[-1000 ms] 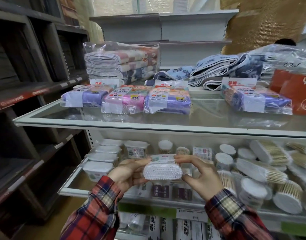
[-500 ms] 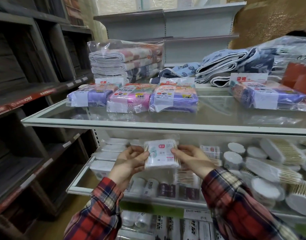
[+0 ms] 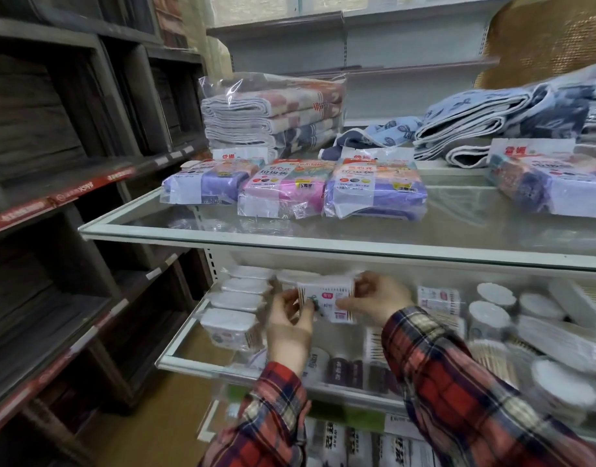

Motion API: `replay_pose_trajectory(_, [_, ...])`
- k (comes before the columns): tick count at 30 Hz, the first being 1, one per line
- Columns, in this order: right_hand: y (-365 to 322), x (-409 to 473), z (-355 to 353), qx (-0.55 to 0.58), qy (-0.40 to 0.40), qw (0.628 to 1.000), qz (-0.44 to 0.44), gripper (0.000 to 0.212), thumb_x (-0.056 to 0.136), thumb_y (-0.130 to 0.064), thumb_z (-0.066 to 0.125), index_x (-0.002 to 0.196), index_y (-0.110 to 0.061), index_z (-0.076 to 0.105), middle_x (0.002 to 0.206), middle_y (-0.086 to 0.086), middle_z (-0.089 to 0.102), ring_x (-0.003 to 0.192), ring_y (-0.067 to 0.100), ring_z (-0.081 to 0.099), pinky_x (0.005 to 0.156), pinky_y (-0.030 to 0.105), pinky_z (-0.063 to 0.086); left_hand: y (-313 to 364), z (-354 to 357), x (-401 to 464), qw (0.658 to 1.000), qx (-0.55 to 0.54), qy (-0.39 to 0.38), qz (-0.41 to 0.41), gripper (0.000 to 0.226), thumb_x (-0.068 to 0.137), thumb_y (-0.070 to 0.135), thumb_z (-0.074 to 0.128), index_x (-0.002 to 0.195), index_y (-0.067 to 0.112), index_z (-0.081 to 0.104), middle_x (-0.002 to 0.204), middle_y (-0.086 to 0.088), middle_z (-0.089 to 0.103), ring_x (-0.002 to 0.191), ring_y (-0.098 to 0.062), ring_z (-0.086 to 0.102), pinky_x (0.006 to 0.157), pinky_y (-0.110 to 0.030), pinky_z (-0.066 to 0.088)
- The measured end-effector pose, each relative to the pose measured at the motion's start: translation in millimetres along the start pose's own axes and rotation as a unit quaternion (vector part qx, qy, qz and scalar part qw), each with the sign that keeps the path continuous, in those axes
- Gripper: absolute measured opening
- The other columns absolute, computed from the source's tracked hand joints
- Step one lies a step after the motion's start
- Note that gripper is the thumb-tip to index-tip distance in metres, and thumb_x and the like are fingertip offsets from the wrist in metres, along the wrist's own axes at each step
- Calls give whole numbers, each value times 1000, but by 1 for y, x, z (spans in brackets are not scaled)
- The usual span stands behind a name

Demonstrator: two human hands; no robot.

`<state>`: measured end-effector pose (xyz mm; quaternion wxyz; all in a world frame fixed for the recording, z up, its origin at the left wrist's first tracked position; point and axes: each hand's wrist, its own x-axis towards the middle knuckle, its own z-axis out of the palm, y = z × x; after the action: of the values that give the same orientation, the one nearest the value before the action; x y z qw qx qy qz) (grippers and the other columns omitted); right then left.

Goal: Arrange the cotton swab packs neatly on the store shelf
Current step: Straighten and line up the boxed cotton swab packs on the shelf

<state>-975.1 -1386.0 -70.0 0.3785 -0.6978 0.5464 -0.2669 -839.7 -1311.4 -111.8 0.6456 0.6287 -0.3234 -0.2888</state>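
Left hand & right hand pinch one swab pack by its two sides, label facing cam, held upright over the lower shelf. White swab boxes just left; round tubs to the right.

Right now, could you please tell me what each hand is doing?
Left hand: pinching the left edge of the cotton swab pack.
Right hand: gripping the same pack's right edge.
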Motion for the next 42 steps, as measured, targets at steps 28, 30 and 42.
replay_pose_trajectory(28, [4,24,55,-122,6,992,13,25,84,-23,65,106,-11,66,107,9,69,101,23,64,91,30,50,-39,3,22,990,79,-40,-105,74,92,14,58,152,17,16,152,-15,35,134,-33,39,106,-37,33])
replay_pose_trajectory(30, [3,25,59,-118,-3,993,5,23,85,-21,64,105,-11,66,107,10,69,103,25,63,95,34,49,-39,2,24,990,72,-37,-116,76,92,16,59,152,17,13,153,-14,33,135,-34,38,110,-42,30])
replay_pose_trajectory(42, [0,32,68,-141,-24,990,-2,25,84,-22,63,106,-9,67,106,10,69,100,25,64,88,31,51,-37,-2,30,993,58,-28,-103,73,88,15,62,150,14,23,151,-11,37,136,-30,39,114,-45,30])
